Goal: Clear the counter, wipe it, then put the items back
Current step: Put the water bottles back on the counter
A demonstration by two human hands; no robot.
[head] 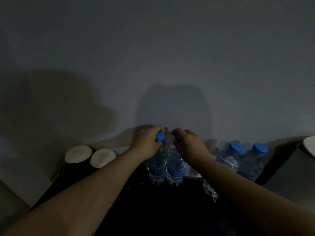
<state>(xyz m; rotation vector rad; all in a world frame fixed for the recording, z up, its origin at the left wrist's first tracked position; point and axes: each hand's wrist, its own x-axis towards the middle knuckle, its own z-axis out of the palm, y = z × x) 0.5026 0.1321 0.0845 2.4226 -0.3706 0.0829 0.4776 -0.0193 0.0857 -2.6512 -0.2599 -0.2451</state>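
1. Both centre bottles carry a blue label with white writing, too blurred and dim to read.
2. The left hand (146, 142) curls its fingers over the blue cap of the left bottle (157, 167), gripping it from above.
3. The right hand (189, 143) pinches the cap of the right bottle (175, 171) in the same way.
4. These two bottles stand upright and touching, at the middle of the frame, on the dark counter (153, 210) against the wall.
5. At centre right stand two more blue-capped bottles (228, 159), near the right forearm.
6. At centre left sit two dark cups with white lids (77, 155), side by side.
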